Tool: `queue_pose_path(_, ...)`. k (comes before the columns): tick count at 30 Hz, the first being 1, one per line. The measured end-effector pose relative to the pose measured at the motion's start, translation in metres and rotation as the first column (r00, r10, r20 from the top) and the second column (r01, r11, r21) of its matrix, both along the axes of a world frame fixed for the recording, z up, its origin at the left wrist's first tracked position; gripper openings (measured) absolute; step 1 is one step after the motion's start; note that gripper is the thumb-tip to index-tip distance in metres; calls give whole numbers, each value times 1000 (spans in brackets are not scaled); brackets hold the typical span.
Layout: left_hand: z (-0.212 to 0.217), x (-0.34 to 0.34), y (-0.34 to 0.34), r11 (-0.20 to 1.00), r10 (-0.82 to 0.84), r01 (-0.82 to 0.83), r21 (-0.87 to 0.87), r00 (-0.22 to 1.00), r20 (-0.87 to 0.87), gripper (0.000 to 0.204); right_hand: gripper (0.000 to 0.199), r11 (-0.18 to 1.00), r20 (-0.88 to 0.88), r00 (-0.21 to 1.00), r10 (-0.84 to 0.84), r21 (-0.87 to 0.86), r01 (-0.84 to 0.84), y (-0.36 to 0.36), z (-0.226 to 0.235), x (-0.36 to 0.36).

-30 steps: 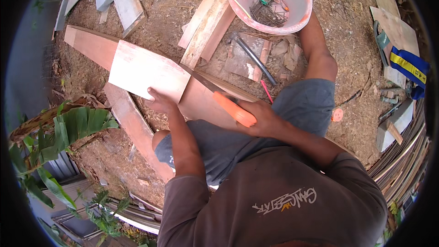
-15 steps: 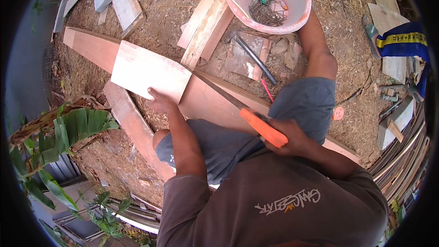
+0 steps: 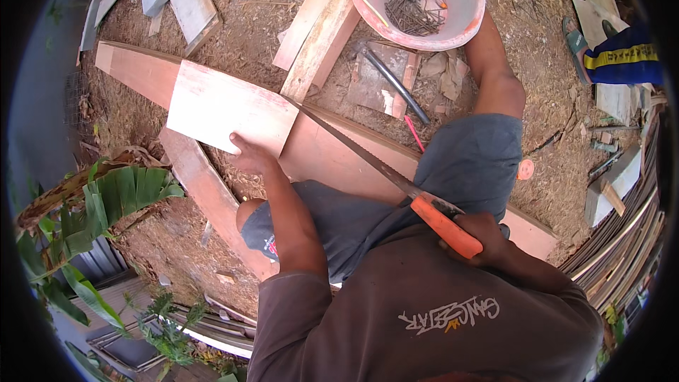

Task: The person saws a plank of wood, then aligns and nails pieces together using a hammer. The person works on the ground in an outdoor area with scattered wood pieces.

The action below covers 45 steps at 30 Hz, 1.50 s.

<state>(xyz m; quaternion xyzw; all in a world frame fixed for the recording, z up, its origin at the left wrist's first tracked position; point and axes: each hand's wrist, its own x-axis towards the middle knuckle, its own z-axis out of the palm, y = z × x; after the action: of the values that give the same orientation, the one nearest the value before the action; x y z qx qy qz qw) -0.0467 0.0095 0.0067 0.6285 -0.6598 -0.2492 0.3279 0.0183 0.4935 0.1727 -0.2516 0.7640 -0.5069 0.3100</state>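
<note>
The right hand (image 3: 481,237) is closed around the orange handle of the handsaw (image 3: 368,163), whose blade tip meets the pale board (image 3: 226,102). The left hand (image 3: 251,155), fingers spread, presses the board's near edge onto the long plank (image 3: 332,159).

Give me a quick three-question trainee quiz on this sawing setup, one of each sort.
1. True or false: the left hand presses on the pale flat board beside the cut.
2. Multiple choice: the right hand grips A) a hammer, B) the orange handle of a handsaw, C) a chisel.
3. Short answer: what lies inside the pink basin at the top?

Key:
1. True; its fingers rest on the board's near edge.
2. B; the saw blade runs from the handle up to the board's right edge.
3. A heap of dark nails and a few small tools.
</note>
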Motion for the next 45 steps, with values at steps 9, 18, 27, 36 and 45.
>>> queue_pose_path(9, 0, 2, 8, 993, 117, -116, 34, 993, -27, 74, 30, 964, -68, 986, -156, -226, 137, -201, -95, -107)
queue_pose_path(18, -5, 6, 7, 999, -28, 30, 30, 997, -77, 76, 26, 999, 136, 990, -32, 46, 26, -32, -14, -18)
queue_pose_path(27, 3, 1, 15, 1000, 13, -11, 16, 997, -77, 73, 29, 975, 0, 994, -114, -191, 111, -152, -75, -81)
queue_pose_path(36, -4, 9, 12, 999, 41, -40, 11, 998, -48, 71, 23, 989, 84, 988, -130, -61, 136, -79, -25, -51)
queue_pose_path(45, 6, 7, 16, 996, -18, 16, 91, 1000, 15, 79, 29, 986, -37, 997, -68, -156, 62, -94, -56, -52)
